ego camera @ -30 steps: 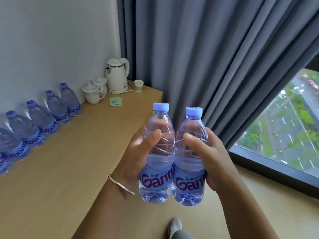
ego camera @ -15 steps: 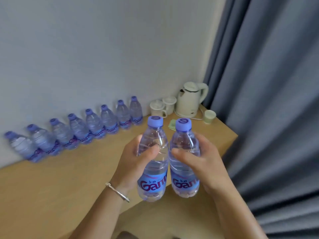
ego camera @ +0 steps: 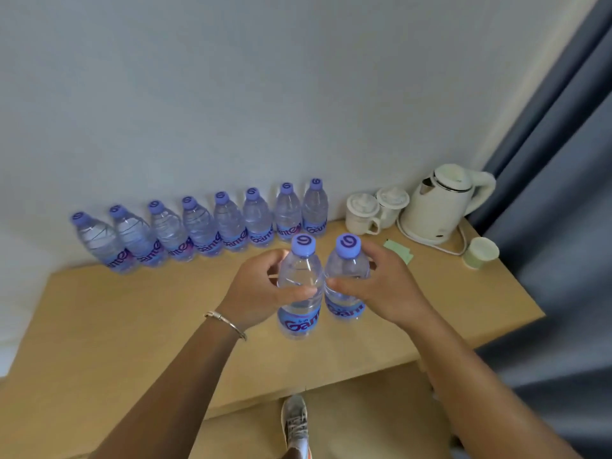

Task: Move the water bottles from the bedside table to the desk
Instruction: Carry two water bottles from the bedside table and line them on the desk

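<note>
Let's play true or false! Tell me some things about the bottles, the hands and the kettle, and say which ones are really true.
1. Each hand holds one bottle. True: the left hand grips the left bottle and the right hand grips the right bottle.
2. Eight bottles stand in a row by the wall. True.
3. The held bottles have red caps. False: purple caps.
4. The kettle lies on the floor. False: it stands on the desk.

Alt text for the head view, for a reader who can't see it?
Each hand, left hand and right hand, grips an upright water bottle over a wooden desk. Eight more stand in a row of bottles against the wall, beside two lidded cups and a white kettle.
</note>
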